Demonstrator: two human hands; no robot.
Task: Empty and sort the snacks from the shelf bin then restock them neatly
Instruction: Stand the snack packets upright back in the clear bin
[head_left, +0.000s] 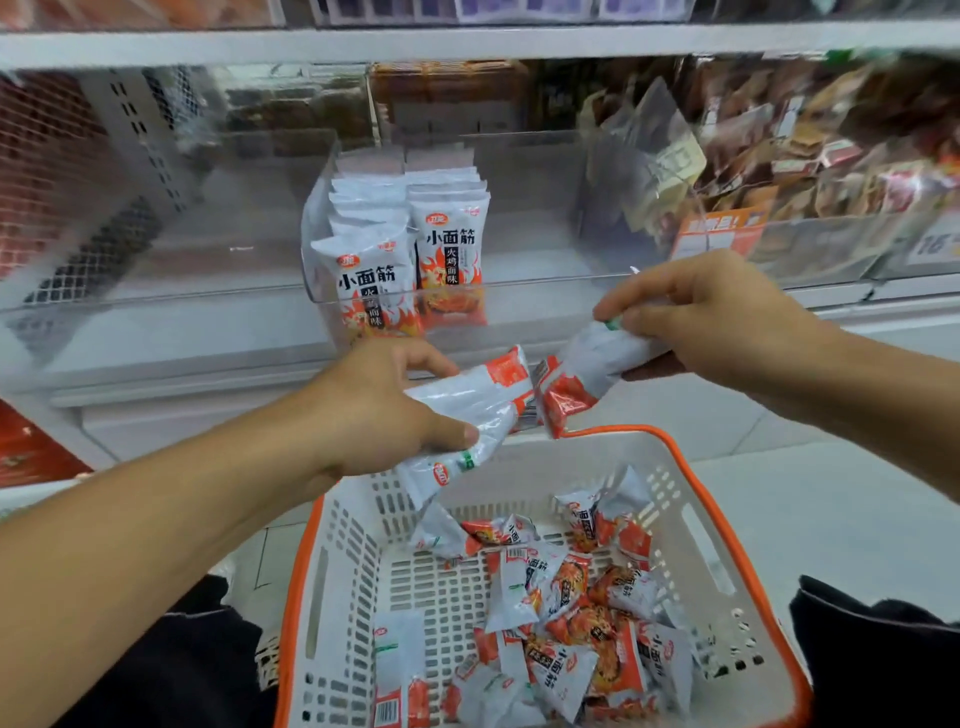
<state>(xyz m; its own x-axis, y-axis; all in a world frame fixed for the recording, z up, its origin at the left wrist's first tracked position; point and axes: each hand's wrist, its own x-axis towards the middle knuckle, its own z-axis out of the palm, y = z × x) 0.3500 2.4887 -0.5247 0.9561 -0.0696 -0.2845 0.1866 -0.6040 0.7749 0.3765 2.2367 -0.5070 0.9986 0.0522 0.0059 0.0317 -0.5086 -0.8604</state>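
My left hand (379, 410) grips a small stack of white-and-orange snack packets (467, 410) above the basket's far rim. My right hand (696, 312) pinches one more such packet (582, 374) by its top end, its orange end hanging close beside the left stack. Behind them stands the clear shelf bin (545, 283), where two upright rows of the same packets (410, 244) line its left side. A white basket with an orange rim (727, 551) sits below my hands and holds several loose packets (566, 613).
Another clear bin (156, 208) lies to the left of the shelf bin. To the right, brown and tan snack bags (810, 150) fill a neighbouring bin with an orange price label (717, 234). A white shelf ledge (208, 358) runs below.
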